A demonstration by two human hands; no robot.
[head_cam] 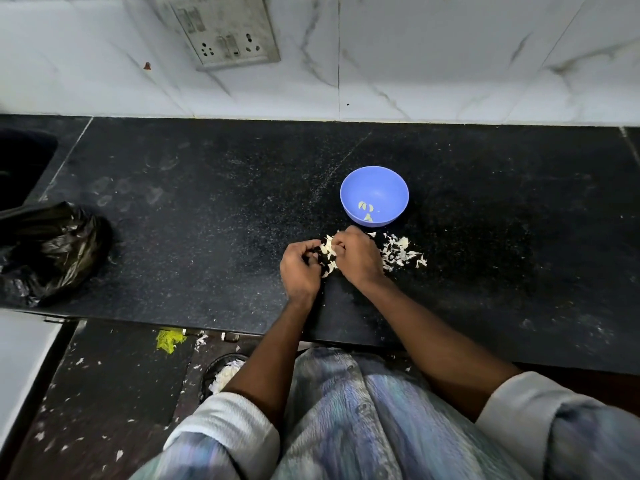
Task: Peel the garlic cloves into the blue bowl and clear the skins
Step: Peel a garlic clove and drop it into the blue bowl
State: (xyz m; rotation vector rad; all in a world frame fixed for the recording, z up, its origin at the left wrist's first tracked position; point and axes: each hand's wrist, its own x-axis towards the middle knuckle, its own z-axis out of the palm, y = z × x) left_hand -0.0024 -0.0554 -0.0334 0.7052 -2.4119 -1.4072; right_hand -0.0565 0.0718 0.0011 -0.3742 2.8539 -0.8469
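Note:
A blue bowl (374,195) stands on the black counter (214,230) with a few peeled garlic cloves (366,207) at its bottom. Just in front of it lies a pile of white garlic skins (401,252). My left hand (299,268) and my right hand (356,256) meet over the left part of that pile, fingers curled around a clump of skins (327,252) between them. What else the hands hold is hidden.
A crumpled black plastic bag (52,247) lies at the counter's left, beside a dark sink (20,164). A socket plate (221,29) is on the marble wall. Skins litter the floor (104,393), where a dark container (221,375) holds more skins.

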